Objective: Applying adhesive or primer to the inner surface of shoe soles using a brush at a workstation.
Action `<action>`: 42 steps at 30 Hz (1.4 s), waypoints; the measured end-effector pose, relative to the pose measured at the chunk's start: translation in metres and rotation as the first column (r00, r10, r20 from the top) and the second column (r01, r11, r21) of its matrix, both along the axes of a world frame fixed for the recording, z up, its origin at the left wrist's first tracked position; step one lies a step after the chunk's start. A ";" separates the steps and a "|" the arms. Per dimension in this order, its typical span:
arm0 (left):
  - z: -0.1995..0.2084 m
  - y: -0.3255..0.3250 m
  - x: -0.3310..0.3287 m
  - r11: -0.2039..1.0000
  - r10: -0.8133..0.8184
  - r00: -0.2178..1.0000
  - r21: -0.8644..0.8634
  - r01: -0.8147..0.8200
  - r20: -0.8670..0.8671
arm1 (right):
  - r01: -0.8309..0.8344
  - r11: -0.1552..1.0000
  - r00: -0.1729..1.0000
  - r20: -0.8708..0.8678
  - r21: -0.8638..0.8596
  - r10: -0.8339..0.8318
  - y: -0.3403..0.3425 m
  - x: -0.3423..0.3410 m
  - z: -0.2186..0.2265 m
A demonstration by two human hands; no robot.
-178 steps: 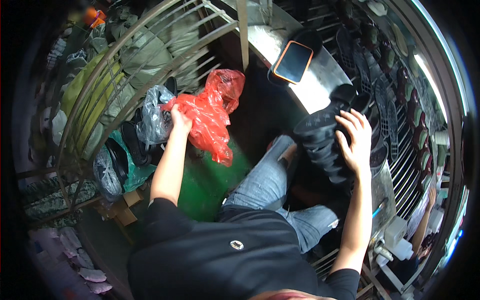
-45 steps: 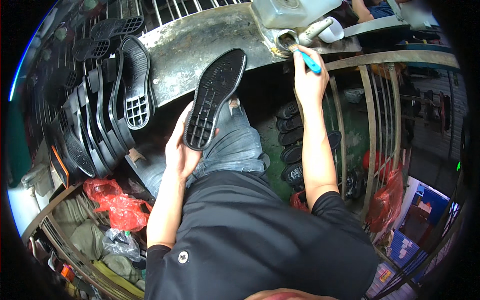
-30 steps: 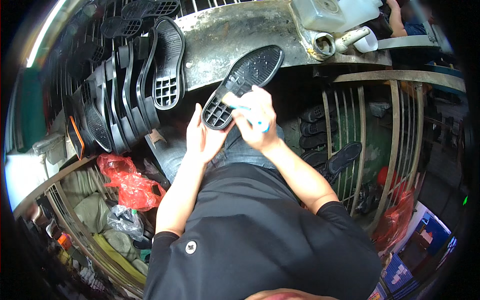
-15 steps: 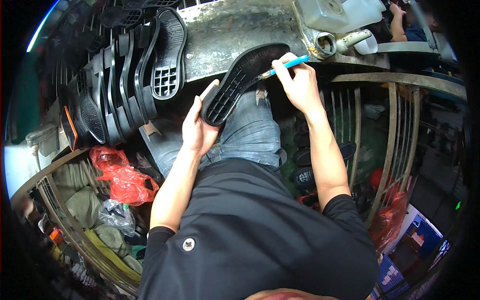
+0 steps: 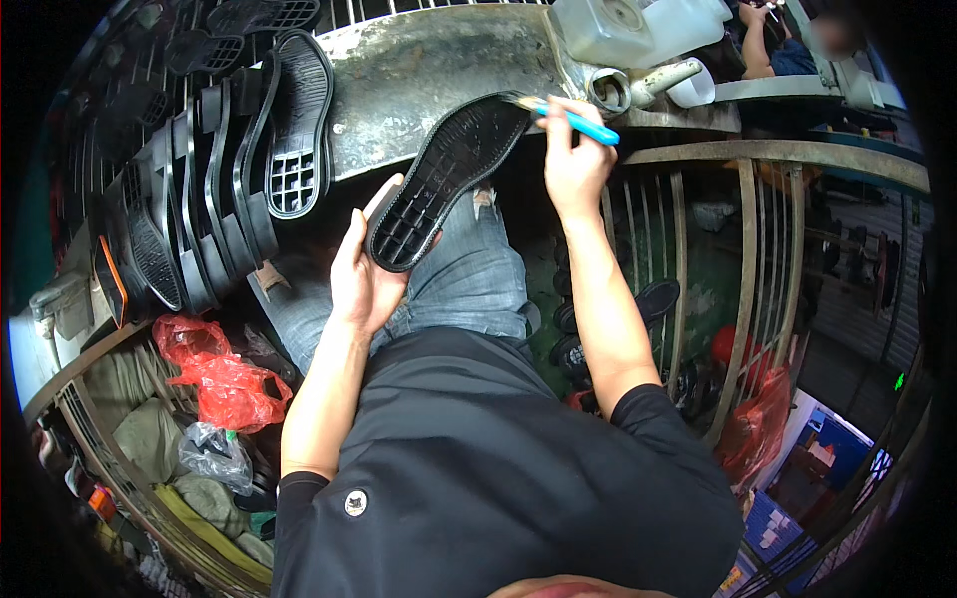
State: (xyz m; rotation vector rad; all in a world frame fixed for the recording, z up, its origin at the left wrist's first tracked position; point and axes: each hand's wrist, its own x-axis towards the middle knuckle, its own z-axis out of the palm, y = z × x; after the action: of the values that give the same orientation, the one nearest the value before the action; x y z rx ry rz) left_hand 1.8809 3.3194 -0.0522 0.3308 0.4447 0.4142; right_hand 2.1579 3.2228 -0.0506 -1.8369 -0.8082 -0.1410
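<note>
From here I see the left hand (image 5: 365, 284) half curled around the heel of a black shoe sole (image 5: 444, 171), above the jeans (image 5: 467, 264) near the worktop (image 5: 429, 75); the right hand (image 5: 576, 164) pinches a blue-handled brush (image 5: 590, 128), bristles at the sole's toe end

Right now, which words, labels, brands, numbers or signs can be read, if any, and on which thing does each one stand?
No text can be read.
Black ridged shoe sole in the left hand: any marks too small.
Blue-handled brush in the right hand: nothing legible.
Round white badge on the black shirt: dark mark, no readable letters.
Blue panel with pale patches, lower right: too small and blurred.
</note>
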 end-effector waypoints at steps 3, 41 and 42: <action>-0.002 -0.001 0.000 0.999 0.018 1.000 -0.042 -0.018 -0.004 | 0.105 0.994 0.991 -0.077 -0.016 -0.106 -0.025 0.015 -0.013; 0.006 0.213 0.204 0.888 0.442 0.891 0.191 -0.418 -0.103 | -0.102 0.995 0.934 0.345 -0.002 0.096 0.104 -0.044 -0.041; 0.000 0.232 0.215 0.860 0.499 0.863 0.166 -0.483 -0.074 | -0.085 0.996 0.926 0.368 -0.023 0.087 0.108 -0.048 -0.044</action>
State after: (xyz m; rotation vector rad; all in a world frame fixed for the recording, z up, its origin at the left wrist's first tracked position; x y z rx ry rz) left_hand 2.0957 3.5518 -0.0518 0.3800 0.6163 0.9370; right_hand 2.1097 3.3305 -0.0950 -1.8016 -1.1498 -0.4388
